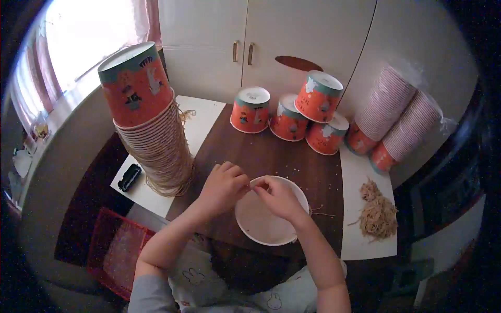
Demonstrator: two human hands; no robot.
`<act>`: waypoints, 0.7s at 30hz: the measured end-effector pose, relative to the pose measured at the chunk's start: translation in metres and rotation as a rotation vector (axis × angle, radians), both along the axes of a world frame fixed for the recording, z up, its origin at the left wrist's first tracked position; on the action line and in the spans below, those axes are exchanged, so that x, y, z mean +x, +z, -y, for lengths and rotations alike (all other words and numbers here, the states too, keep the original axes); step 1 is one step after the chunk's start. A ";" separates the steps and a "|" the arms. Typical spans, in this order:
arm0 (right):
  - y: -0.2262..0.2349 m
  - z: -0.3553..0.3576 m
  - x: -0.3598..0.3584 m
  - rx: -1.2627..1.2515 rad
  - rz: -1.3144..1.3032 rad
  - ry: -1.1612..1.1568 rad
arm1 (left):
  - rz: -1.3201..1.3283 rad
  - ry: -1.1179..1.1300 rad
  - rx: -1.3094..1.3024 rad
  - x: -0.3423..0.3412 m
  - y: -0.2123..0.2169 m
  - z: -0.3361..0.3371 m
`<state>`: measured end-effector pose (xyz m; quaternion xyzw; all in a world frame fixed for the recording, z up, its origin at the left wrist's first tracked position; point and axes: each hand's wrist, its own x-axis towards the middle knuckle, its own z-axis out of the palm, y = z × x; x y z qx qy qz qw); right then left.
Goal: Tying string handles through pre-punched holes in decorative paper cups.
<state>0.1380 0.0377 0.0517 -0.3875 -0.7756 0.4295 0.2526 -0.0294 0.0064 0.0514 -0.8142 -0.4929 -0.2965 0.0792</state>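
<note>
A round paper bucket [271,227] with a white inside stands mouth up on the brown table in front of me. My left hand [225,183] is over its far left rim, fingers pinched together. My right hand [277,195] reaches over the bucket's mouth, thumb and fingers closed, its tips meeting those of the left. What the fingertips hold is too small to make out. Thin cord ends [324,214] stick out on the table by the bucket's right side.
A tall stack of nested red buckets [154,125] leans at the left, beside a black object [129,178]. Several upturned buckets [250,110] stand at the back. Plastic-wrapped bucket stacks [389,104] and a heap of tan cords [378,216] are at right; a red basket [117,250] sits lower left.
</note>
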 end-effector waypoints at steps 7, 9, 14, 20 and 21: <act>-0.017 -0.008 0.002 0.401 0.117 -0.141 | 0.686 0.036 -0.553 0.005 -0.022 -0.016; -0.021 -0.009 0.001 0.447 0.184 -0.178 | 0.724 0.023 -0.657 0.000 -0.030 -0.021; -0.022 -0.009 0.001 0.475 0.221 -0.164 | 0.725 0.039 -0.792 0.000 -0.022 -0.018; -0.022 -0.008 0.000 0.469 0.235 -0.169 | 0.698 0.008 -0.757 0.000 -0.023 -0.018; -0.022 -0.007 0.000 0.463 0.238 -0.172 | 0.713 0.014 -0.782 -0.001 -0.024 -0.019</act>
